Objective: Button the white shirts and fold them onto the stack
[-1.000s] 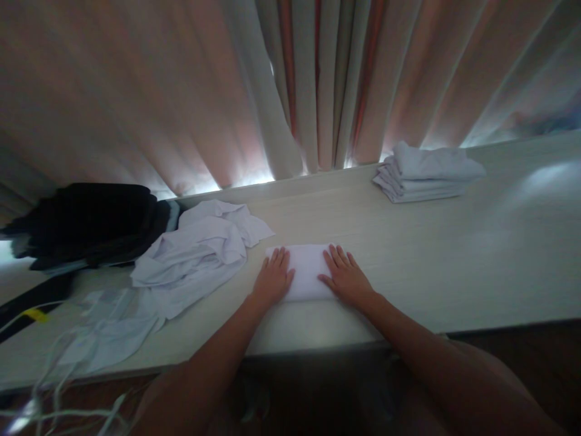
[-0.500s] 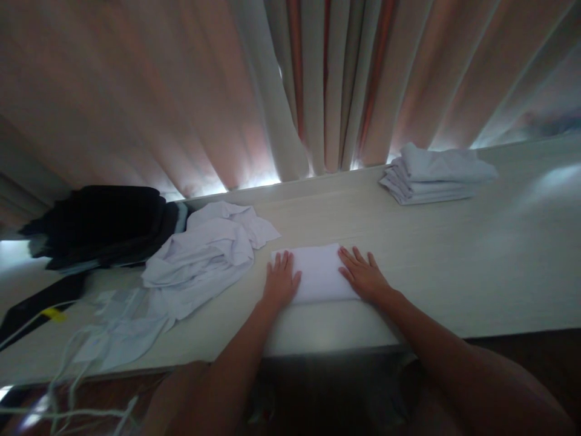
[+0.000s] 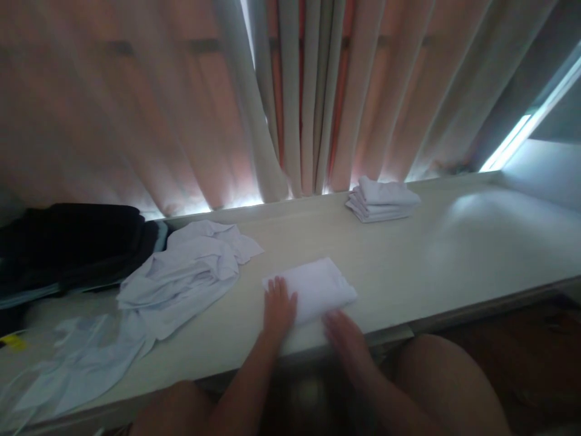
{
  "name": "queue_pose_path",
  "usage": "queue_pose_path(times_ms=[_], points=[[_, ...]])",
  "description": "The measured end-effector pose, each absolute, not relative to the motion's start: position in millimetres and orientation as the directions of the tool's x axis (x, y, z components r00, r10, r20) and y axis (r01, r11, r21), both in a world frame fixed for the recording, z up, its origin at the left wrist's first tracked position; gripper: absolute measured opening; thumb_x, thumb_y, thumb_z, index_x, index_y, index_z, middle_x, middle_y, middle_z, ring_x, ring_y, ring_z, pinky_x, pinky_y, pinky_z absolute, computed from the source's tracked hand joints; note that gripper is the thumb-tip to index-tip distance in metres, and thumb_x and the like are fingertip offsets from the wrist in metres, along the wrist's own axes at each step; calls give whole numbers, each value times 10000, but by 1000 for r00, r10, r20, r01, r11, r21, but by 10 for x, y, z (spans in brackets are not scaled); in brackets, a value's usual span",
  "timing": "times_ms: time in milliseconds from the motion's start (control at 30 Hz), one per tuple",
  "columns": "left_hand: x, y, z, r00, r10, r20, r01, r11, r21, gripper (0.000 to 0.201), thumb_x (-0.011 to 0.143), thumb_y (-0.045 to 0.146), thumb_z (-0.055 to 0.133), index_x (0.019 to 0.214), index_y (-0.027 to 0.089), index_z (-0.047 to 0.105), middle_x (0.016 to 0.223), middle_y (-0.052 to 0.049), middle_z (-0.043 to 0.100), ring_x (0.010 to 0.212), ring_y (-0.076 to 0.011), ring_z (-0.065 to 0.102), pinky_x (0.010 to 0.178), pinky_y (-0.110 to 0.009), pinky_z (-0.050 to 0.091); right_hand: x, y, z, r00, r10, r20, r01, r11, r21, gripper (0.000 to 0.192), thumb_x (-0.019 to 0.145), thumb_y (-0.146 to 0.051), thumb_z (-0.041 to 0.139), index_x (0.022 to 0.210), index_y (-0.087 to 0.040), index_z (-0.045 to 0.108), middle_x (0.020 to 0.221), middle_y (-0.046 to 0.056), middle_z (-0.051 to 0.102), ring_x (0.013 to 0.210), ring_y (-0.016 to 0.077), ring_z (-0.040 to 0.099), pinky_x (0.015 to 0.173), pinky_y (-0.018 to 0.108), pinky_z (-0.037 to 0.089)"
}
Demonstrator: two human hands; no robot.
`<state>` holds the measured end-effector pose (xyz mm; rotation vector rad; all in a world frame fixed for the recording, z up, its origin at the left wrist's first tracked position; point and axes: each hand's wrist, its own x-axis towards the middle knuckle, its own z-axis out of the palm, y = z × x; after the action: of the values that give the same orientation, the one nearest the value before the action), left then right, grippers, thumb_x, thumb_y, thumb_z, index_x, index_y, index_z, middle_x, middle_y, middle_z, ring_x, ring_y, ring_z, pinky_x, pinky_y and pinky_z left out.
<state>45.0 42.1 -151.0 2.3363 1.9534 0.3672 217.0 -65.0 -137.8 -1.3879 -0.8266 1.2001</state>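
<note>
Closest to the camera are two bare forearms coming up from the bottom edge, plus what looks like a knee at the lower right. The right hand (image 3: 341,332) is blurry, sitting at the near edge of the worktop (image 3: 454,254) just at the front corner of the folded white cloth (image 3: 313,289). Honestly can't tell if it's gripping the cloth, touching it, or hanging just short of it, way too smeared. The left hand (image 3: 279,306) is clearer: fingers out flat, palm down, pressing on the left end of that folded cloth, not clutching anything.

The folded cloth itself is a neat white rectangle lying flat on the worktop near the front edge, roughly in the middle of the view, turned at a bit of an angle to the edge.

A little further left is a rumpled pile of white shirts (image 3: 190,272), unfolded, spilling down toward the near left corner, where some thinner whitish fabric (image 3: 68,357) trails off. Tiny yellow tag (image 3: 13,343) at the far left edge.

Behind the pile, a dark stack of clothes (image 3: 72,242) sits against the back of the worktop on the left.

Further back on the right side, well apart from the hands, is a tidy stack of folded white clothes (image 3: 382,203).

Behind everything hang the pinkish-beige curtains (image 3: 299,103), with daylight leaking under the hem and a bright strip at the upper right.
</note>
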Motion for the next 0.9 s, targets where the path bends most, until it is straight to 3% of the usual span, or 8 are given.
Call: queue_pose_path(times_ms=[67,133,233,300,467,633,800,900], points=[[621,249,-1488,127,985,116,966,-149,209,612,1004,378,324,1489,8,377,1562,-230,352,1467,-363,283,1163,-514,284,2098,-683,-1391,305,905,-298,-441,-143,-886,538,811,-612,616,1125,-176,612,1142,143,702,1029,283,685,857,439,567],[787,92,-1452,101,990,95,969,-119,215,588,1005,363,313,1488,38,396,1560,-198,374,1464,-346,297,1155,-502,304,2089,-650,-1333,358,849,-388,-595,-112,-796,542,697,-551,768,1062,-167,652,1025,107,736,954,275,694,821,411,570],[998,-86,-1383,97,993,72,966,-112,234,569,1009,350,290,1483,62,417,1556,-177,390,1455,-335,319,1130,-498,344,2130,-588,-1197,454,789,-415,-584,-88,-807,563,592,-443,869,1042,-170,671,889,53,748,864,261,692,773,385,568],[1112,-161,-1341,107,992,65,961,-120,251,557,1014,342,273,1475,73,431,1553,-175,396,1448,-330,334,1114,-496,366,2153,-574,-1120,477,797,-371,-587,-25,-809,599,582,-396,883,1099,-192,661,946,43,754,911,257,693,818,385,564],[1267,-185,-1317,116,990,76,947,-133,291,532,1013,320,279,1464,98,453,1544,-160,418,1444,-323,344,1127,-522,342,2217,-570,-1057,288,852,-438,-789,-48,-613,542,607,-465,846,1037,-167,706,1044,95,755,1008,287,694,896,406,558],[1052,33,-1369,169,978,126,908,-204,367,516,1014,291,270,1471,132,450,1515,-121,473,1407,-218,419,1140,-383,354,2421,-479,-1118,312,798,-515,-805,-66,-590,517,594,-407,848,1014,-143,702,963,108,765,948,308,711,841,433,576],[672,242,-1606,215,954,211,956,-250,156,538,977,286,348,1480,121,443,1544,-154,418,1457,-288,329,1165,-508,275,2754,-149,-945,478,773,-417,-743,104,-661,563,644,-305,835,1159,-180,644,1066,68,751,968,266,708,850,403,587],[602,324,-1838,250,951,180,961,-267,75,543,957,279,361,1471,138,463,1550,-145,406,1450,-301,341,1150,-553,277,3078,289,-658,555,788,-265,-688,257,-679,545,659,-226,818,1173,-205,638,1110,41,739,1006,229,696,903,368,576]])
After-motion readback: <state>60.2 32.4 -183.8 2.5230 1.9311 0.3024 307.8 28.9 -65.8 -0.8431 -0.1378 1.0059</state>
